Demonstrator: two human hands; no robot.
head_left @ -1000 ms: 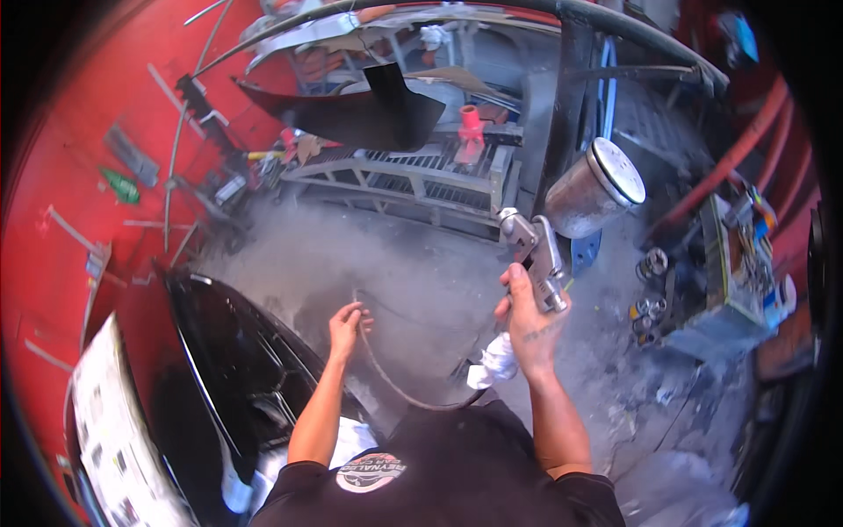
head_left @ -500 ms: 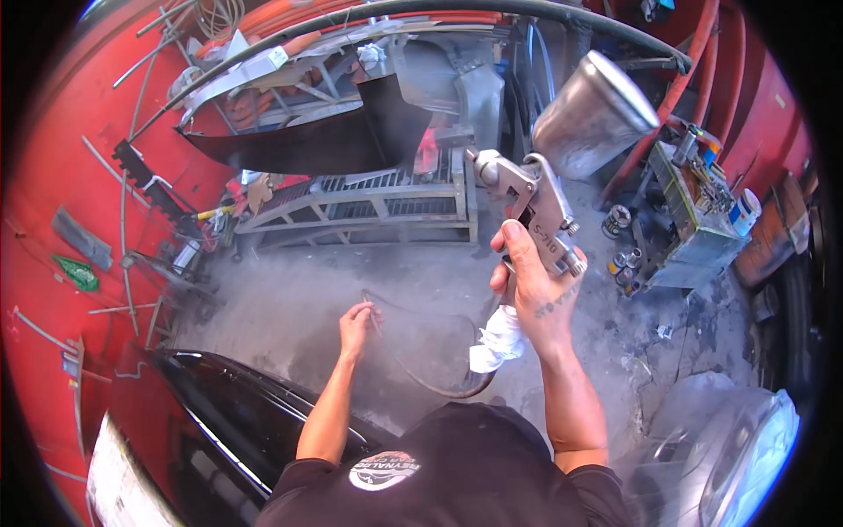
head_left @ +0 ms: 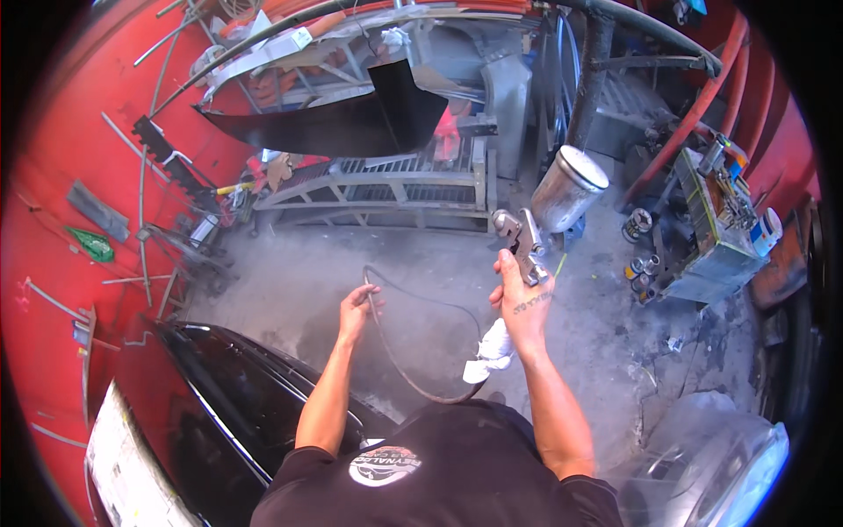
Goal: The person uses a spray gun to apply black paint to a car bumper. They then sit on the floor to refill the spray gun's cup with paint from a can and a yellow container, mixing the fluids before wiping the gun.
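Note:
In my right hand I grip a metal spray gun by its handle, its silver paint cup tilted to the upper right. White cloth or paper is wrapped around the lower end of the handle. A dark air hose loops down from there and back up to my left hand, whose fingers are closed on it. Beyond my hands hangs a dark curved body panel, apart from the gun.
A glossy black car panel lies at the lower left. A metal ramp-like frame stands under the hanging panel. To the right are a cluttered cabinet, several cans on the floor, and a plastic-covered part.
My right hand has lowered the spray gun, and it now looks smaller and farther off. The hanging panel and background have shifted up and right in view. My left hand still holds the hose.

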